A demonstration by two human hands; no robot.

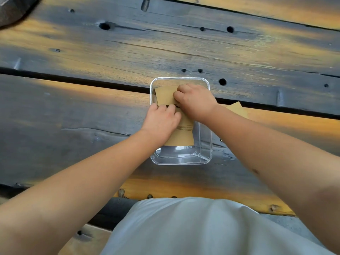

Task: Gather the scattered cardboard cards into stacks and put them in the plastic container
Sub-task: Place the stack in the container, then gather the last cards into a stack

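Observation:
A clear plastic container (181,160) sits on the wooden table in front of me. Inside it lie brown cardboard cards: one stack (164,95) at the far end and another stack (184,138) nearer me, its edges fanned. My left hand (161,120) rests over the near stack with curled fingers gripping cards at the seam between the stacks. My right hand (195,102) presses down on the far stack, fingers bent onto its right edge. Both hands are inside the container's rim.
More brown cards (237,108) lie on the table to the right of the container, partly hidden behind my right forearm. The table (92,107) is dark weathered planks with gaps and holes. A grey object (11,10) sits at the far left corner.

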